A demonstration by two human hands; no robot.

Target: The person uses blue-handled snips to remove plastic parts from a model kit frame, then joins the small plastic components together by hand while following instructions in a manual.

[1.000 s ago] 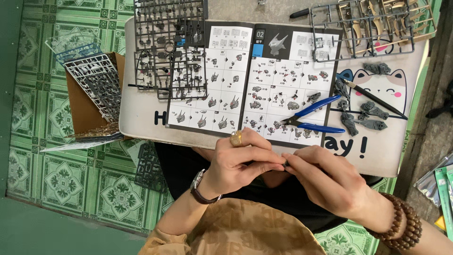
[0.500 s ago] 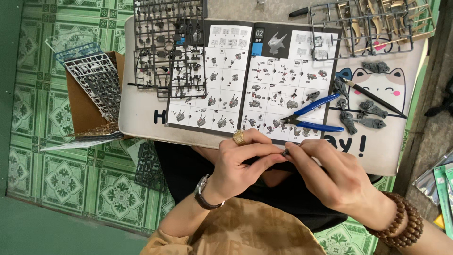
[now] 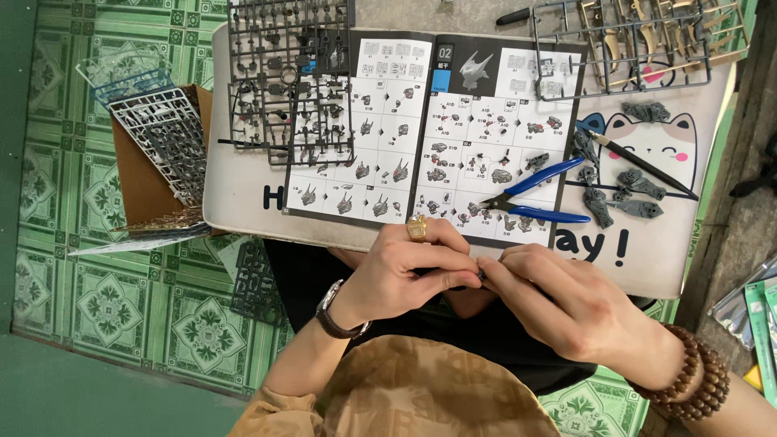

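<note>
My left hand [image 3: 409, 271], with a gold ring and a wristwatch, and my right hand [image 3: 558, 303], with a wooden bead bracelet, meet fingertip to fingertip just below the near edge of a small white table [image 3: 243, 206]. Both pinch a tiny dark model part [image 3: 479, 277], mostly hidden by my fingers. An open instruction booklet [image 3: 429, 121] lies on the table right above my hands. Blue-handled nippers [image 3: 538, 198] rest on the booklet's right page.
Dark plastic part frames [image 3: 287, 77] lie on the booklet's left side, and a grey frame [image 3: 631, 40] at the top right. Small grey assembled pieces [image 3: 627, 194] and a black hobby knife [image 3: 643, 164] sit at the right. A cardboard box [image 3: 150, 174] with more frames stands on the green tiled floor.
My hands have stayed together at the table's edge, with only small finger shifts on the tiny part. Nothing on the table has moved.
</note>
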